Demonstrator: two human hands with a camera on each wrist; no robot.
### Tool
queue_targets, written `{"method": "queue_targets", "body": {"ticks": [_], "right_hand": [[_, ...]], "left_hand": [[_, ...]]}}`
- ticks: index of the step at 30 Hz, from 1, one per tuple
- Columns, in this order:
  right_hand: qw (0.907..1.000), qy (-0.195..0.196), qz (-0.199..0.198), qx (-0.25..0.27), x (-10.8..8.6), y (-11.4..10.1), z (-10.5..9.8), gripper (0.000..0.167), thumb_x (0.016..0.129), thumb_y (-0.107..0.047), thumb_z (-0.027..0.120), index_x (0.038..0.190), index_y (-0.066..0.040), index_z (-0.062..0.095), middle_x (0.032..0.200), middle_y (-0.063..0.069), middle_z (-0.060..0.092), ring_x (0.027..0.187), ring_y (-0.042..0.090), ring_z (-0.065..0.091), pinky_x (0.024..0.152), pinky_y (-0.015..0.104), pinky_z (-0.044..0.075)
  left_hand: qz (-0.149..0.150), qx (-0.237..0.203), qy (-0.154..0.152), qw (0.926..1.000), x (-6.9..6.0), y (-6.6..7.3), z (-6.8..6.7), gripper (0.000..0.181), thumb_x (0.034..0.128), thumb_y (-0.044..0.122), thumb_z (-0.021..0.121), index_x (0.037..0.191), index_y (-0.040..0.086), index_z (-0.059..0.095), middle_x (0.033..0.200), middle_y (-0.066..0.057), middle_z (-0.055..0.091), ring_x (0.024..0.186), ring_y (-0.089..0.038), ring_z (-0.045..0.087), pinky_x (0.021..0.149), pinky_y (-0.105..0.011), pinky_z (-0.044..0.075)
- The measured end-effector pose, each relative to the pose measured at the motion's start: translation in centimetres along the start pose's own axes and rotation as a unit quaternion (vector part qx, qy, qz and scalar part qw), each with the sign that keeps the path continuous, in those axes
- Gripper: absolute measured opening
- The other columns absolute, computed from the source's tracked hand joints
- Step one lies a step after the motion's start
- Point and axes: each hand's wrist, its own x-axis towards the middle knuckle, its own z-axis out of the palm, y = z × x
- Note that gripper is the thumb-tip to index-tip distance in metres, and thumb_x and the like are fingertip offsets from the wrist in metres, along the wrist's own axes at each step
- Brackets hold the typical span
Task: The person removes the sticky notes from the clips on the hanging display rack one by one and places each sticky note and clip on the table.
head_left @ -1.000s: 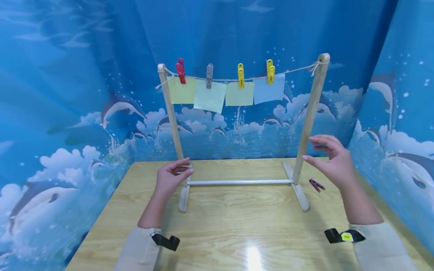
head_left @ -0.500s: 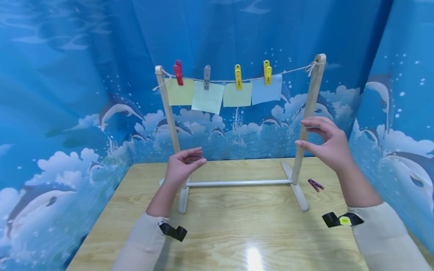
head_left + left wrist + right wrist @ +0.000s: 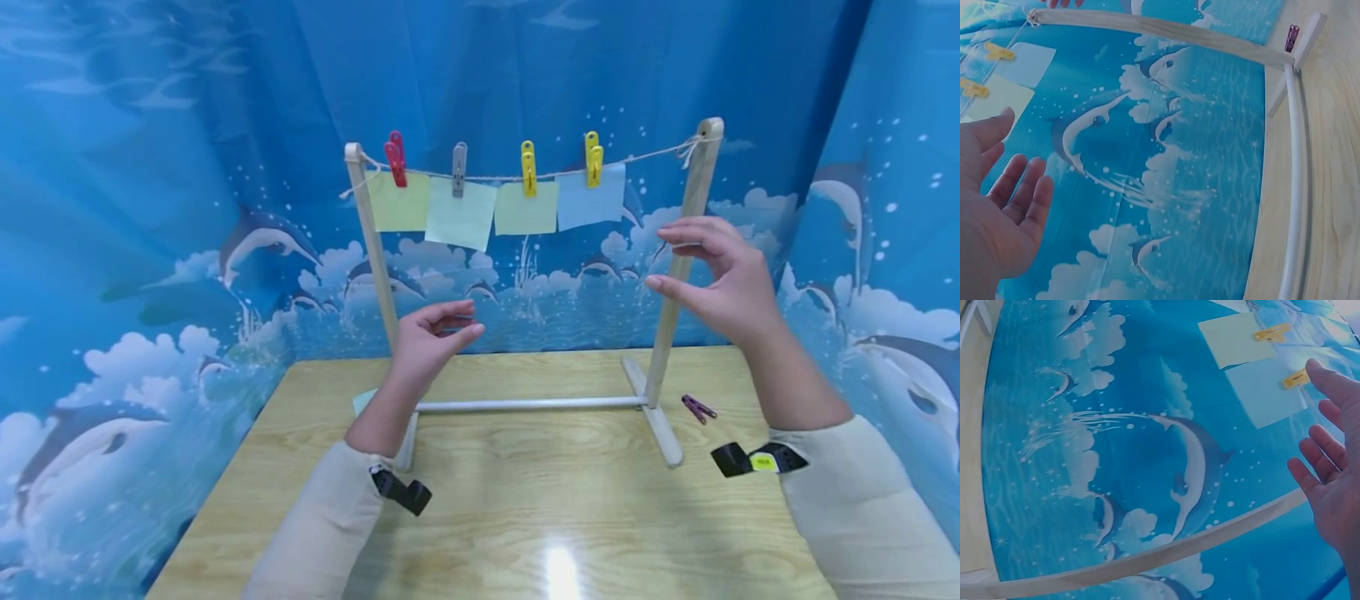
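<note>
A string (image 3: 645,157) runs between the two wooden posts of a stand. Clipped on it from left to right hang a yellow note (image 3: 401,208) under a red clothespin (image 3: 395,160), a pale green note (image 3: 459,221) under a grey clothespin (image 3: 459,171), another yellow-green note (image 3: 527,212) under a yellow clothespin (image 3: 528,171), and a blue note (image 3: 591,204) under a second yellow clothespin (image 3: 593,162). My left hand (image 3: 426,350) hovers by the left post, below the notes, holding nothing. Near the right post (image 3: 664,333) my right hand (image 3: 723,279) is raised, fingers and thumb apart, also holding nothing.
A purple clothespin (image 3: 699,408) lies on the wooden table (image 3: 525,500), right of the stand. Partly hidden behind the left forearm is a pale green paper (image 3: 363,402). A white crossbar (image 3: 525,405) joins the stand's feet. A blue dolphin-print curtain (image 3: 187,167) surrounds the table.
Both hands have risen toward the line, the left one also shifting right and the right one slightly left. The pale green paper on the table has come into sight. Notes and clothespins stay on the string.
</note>
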Motion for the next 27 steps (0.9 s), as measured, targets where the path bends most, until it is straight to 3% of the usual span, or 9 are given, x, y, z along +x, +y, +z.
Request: {"method": "queue_targets", "body": {"ticks": [12, 20, 27], "right_hand": [[0.9993, -0.006, 0.006, -0.036, 3.0, -2.2, -0.3, 0.047, 0.079, 0.003, 0.078, 0.124, 0.000, 0.064, 0.128, 0.005, 0.057, 0.109, 0.009, 0.054, 0.096, 0.017, 0.046], [0.9978, -0.019, 0.021, -0.060, 5.5, -3.5, -0.3, 0.045, 0.084, -0.008, 0.077, 0.127, -0.007, 0.064, 0.130, 0.005, 0.056, 0.111, 0.011, 0.056, 0.097, 0.019, 0.046], [0.9971, -0.022, 0.026, -0.069, 7.6, -4.4, 0.3, 0.044, 0.087, -0.014, 0.075, 0.130, -0.010, 0.063, 0.128, 0.005, 0.059, 0.112, 0.014, 0.055, 0.099, 0.020, 0.046]], "left_hand": [[-0.004, -0.013, -0.016, 0.9998, 1.2, 1.1, 2.2, 0.034, 0.0835, 0.019, 0.079, 0.116, 0.013, 0.072, 0.111, -0.003, 0.069, 0.102, -0.021, 0.066, 0.086, -0.030, 0.056], [-0.016, -0.018, -0.030, 0.9992, 2.8, 1.7, 4.0, 0.034, 0.0830, 0.023, 0.080, 0.116, 0.018, 0.072, 0.111, -0.001, 0.069, 0.102, -0.019, 0.066, 0.086, -0.030, 0.056], [-0.013, -0.008, -0.028, 0.9995, 4.3, 3.2, 5.5, 0.031, 0.0833, 0.024, 0.079, 0.113, 0.021, 0.073, 0.110, 0.002, 0.069, 0.100, -0.015, 0.065, 0.086, -0.030, 0.056]]}}
